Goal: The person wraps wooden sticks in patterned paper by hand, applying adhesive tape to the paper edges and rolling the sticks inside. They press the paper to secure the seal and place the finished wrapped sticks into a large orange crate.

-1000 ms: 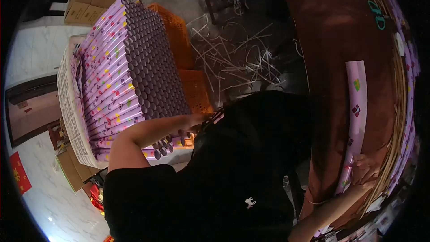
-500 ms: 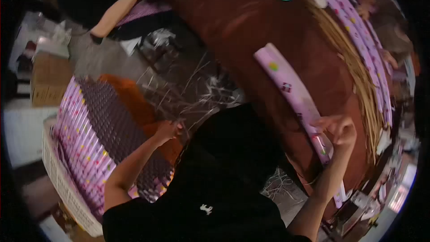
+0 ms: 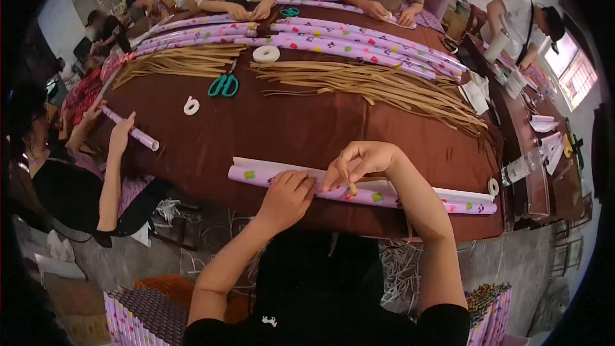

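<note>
A pink patterned paper sheet, partly rolled (image 3: pixel 471 207), lies along the table's near edge, its white inner side showing along the back. My left hand (image 3: pixel 288 200) presses over the roll left of its middle, fingers close together and curled on the paper. Just to the right, my right hand (image 3: pixel 364 161) is closed in a pinch on a short tan strip (image 3: pixel 352 188), which points down at the roll. The two hands are nearly touching.
Beyond lie tan strips (image 3: pixel 359 83), pink rolls (image 3: pixel 365 51), teal scissors (image 3: pixel 223 84) and white tape rolls (image 3: pixel 266 54). A co-worker at the left holds a thin roll (image 3: pixel 138 133); others sit across. A bottle (image 3: pixel 520 168) stands right. Boxed rolls (image 3: pixel 125 320) stand below left.
The view has swung from the box of rolls to the table. My left hand has come from beside that box onto the paper roll. A tan strip now shows in my right hand's pinch.
</note>
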`<state>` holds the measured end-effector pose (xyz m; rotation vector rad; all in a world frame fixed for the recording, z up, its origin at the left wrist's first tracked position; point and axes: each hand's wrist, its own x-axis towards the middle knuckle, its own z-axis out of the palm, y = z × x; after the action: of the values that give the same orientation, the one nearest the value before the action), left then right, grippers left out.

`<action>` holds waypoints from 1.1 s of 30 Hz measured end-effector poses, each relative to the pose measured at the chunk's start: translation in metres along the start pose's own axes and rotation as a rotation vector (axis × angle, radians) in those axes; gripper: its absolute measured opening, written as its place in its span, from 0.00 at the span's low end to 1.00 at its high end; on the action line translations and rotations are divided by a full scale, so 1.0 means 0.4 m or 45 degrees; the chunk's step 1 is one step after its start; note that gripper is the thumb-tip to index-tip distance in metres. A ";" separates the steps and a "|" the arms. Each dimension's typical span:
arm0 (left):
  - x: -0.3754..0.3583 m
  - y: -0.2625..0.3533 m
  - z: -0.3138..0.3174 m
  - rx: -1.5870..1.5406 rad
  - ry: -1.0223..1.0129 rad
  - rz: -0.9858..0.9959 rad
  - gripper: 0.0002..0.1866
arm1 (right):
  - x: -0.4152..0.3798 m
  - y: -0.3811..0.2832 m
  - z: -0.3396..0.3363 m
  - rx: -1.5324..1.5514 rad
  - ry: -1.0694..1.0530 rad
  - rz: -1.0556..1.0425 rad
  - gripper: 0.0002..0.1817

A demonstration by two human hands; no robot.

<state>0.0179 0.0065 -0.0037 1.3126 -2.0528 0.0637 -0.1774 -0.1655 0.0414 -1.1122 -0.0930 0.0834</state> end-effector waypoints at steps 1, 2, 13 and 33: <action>-0.004 -0.007 0.006 -0.012 -0.005 -0.048 0.14 | 0.004 -0.002 0.000 -0.073 0.011 0.005 0.03; -0.012 -0.017 0.010 -0.068 -0.030 -0.069 0.15 | 0.004 -0.003 -0.001 -0.139 0.022 0.012 0.03; -0.002 -0.013 -0.011 -0.100 -0.196 -0.028 0.17 | -0.175 -0.276 0.219 -0.676 0.347 -0.818 0.07; -0.020 -0.026 -0.003 0.038 -0.183 -0.041 0.20 | 0.290 -0.011 0.030 -0.227 0.671 -0.040 0.01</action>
<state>0.0289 0.0081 -0.0105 1.4042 -2.1574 -0.0155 -0.0635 -0.1437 0.0545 -1.2778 0.3594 -0.2513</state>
